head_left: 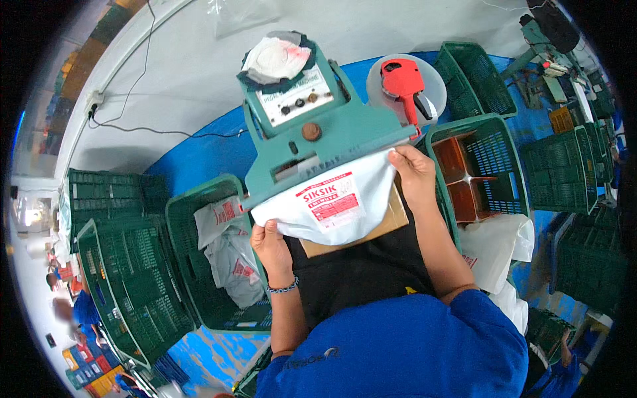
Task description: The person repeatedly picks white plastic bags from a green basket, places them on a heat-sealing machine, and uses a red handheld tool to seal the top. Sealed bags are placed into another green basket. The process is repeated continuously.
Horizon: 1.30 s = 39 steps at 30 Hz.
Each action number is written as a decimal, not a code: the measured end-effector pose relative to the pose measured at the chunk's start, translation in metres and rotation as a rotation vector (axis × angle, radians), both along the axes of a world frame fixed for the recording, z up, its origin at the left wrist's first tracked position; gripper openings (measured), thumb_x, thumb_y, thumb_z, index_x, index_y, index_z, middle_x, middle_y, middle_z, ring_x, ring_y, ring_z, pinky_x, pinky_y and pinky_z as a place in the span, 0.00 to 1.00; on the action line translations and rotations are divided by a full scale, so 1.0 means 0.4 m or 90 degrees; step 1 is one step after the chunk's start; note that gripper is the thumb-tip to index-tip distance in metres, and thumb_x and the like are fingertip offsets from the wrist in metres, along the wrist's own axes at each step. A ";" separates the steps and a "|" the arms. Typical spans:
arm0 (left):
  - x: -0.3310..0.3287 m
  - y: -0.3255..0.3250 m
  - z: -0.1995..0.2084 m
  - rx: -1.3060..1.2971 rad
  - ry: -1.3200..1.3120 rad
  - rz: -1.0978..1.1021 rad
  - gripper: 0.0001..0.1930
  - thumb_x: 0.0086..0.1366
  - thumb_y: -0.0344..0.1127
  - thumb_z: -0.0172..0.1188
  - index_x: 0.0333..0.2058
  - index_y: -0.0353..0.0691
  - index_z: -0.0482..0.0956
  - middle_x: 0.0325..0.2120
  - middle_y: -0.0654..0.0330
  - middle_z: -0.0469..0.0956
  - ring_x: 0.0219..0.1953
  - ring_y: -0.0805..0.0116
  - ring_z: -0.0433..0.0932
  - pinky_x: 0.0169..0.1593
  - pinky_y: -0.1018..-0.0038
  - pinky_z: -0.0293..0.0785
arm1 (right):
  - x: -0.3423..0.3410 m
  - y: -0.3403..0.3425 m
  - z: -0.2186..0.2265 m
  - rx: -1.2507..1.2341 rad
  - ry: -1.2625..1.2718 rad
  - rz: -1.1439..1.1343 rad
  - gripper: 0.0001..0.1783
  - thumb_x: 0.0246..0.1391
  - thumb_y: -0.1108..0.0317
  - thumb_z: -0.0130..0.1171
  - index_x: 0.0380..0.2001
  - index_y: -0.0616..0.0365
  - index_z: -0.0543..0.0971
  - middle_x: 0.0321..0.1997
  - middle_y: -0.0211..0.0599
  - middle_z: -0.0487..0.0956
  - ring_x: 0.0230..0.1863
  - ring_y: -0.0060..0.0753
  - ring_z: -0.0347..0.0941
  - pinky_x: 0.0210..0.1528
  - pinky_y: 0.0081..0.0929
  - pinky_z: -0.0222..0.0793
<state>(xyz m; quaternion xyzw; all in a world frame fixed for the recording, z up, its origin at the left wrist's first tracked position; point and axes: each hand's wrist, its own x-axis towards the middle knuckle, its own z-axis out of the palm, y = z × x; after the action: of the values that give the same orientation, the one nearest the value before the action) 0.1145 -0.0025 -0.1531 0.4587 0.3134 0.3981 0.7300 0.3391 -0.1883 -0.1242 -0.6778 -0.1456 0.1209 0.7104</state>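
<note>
A white plastic bag [282,213] with red print stretches between my two hands, its upper edge along the jaw of a green pedal sealing machine [265,174]. My left hand [271,247] pinches the bag's left corner, thumb on top. At the other corner, near the jaw's right end, my right hand [415,174] grips the bag between thumb and fingers. The bag bulges a little and hangs toward me over a piece of brown cardboard [391,219]. Whether the edge lies inside the jaw is hidden.
On my left, a green crate [178,229] holds similar printed bags [229,255]. To the right, another crate [514,174] contains brown packs [458,192], with white bags [497,245] draped nearby. A red label gun [402,81] rests on a round white container [432,78] behind.
</note>
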 end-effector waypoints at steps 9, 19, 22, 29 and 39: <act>0.088 -0.013 -0.007 -0.046 -0.033 0.086 0.10 0.64 0.33 0.55 0.39 0.31 0.74 0.35 0.59 0.77 0.37 0.73 0.75 0.44 0.76 0.70 | 0.497 0.013 -0.230 -0.786 -0.332 -0.129 0.31 0.42 0.52 0.67 0.44 0.64 0.72 0.44 0.51 0.76 0.46 0.50 0.72 0.48 0.41 0.68; 0.092 -0.021 0.000 -0.029 -0.003 0.110 0.11 0.64 0.32 0.53 0.40 0.29 0.74 0.34 0.61 0.76 0.35 0.75 0.73 0.41 0.77 0.69 | 0.511 -0.063 -0.111 -0.140 0.253 0.088 0.31 0.45 0.60 0.61 0.49 0.71 0.70 0.42 0.42 0.78 0.39 0.37 0.76 0.45 0.30 0.71; 0.094 -0.020 -0.007 -0.052 -0.008 0.099 0.10 0.65 0.31 0.53 0.40 0.29 0.74 0.35 0.61 0.76 0.36 0.76 0.73 0.42 0.78 0.69 | 0.298 -0.214 -0.039 0.044 0.044 0.100 0.21 0.47 0.69 0.55 0.46 0.66 0.74 0.44 0.38 0.78 0.45 0.34 0.74 0.49 0.29 0.68; 0.099 -0.019 0.003 -0.018 -0.047 0.077 0.10 0.65 0.35 0.56 0.37 0.33 0.75 0.33 0.64 0.77 0.34 0.78 0.73 0.41 0.80 0.69 | -0.221 -0.315 0.051 -0.523 -0.268 0.212 0.22 0.49 0.65 0.59 0.48 0.60 0.73 0.48 0.42 0.75 0.51 0.41 0.70 0.55 0.39 0.64; 0.112 -0.012 -0.022 -0.052 -0.119 0.109 0.10 0.65 0.32 0.56 0.39 0.31 0.75 0.35 0.61 0.78 0.36 0.75 0.75 0.42 0.77 0.72 | -0.256 -0.433 0.147 -0.821 0.050 0.372 0.17 0.34 0.57 0.61 0.26 0.59 0.79 0.25 0.53 0.77 0.32 0.54 0.76 0.37 0.41 0.72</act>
<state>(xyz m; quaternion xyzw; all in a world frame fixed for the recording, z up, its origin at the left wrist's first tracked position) 0.1593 -0.0071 -0.1617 0.3611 0.2978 0.4871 0.7373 0.2365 -0.3616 -0.0655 -0.8917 -0.1948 0.3931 0.1110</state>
